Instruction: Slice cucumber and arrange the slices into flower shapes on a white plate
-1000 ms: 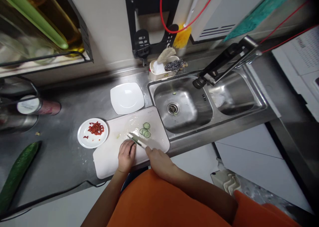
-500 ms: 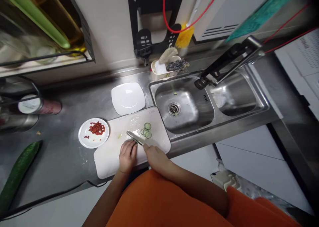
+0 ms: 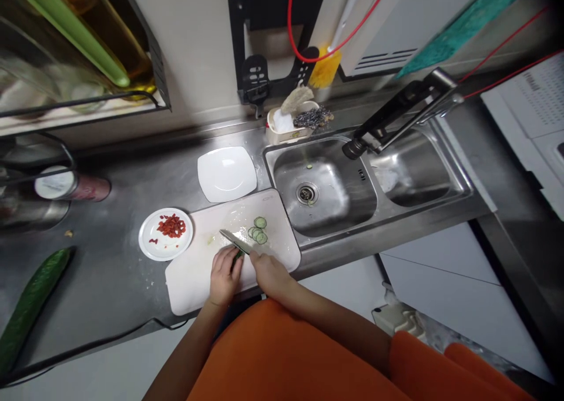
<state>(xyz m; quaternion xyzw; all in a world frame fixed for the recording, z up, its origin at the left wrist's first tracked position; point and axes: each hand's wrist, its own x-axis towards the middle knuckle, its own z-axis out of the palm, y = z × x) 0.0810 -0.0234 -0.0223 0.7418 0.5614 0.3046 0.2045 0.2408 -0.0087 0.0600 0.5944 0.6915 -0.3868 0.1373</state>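
Slicing seemed in hand: the right hand gripped the knife, the left hand pinned the cucumber piece on the cutting board near cut slices, and the next cut likely called for steady pressure.

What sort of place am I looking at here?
Most likely a kitchen: a steel double sink with a black tap is set into the counter, and beside it a cutting board bears cucumber slices, with a knife in the person's right hand.
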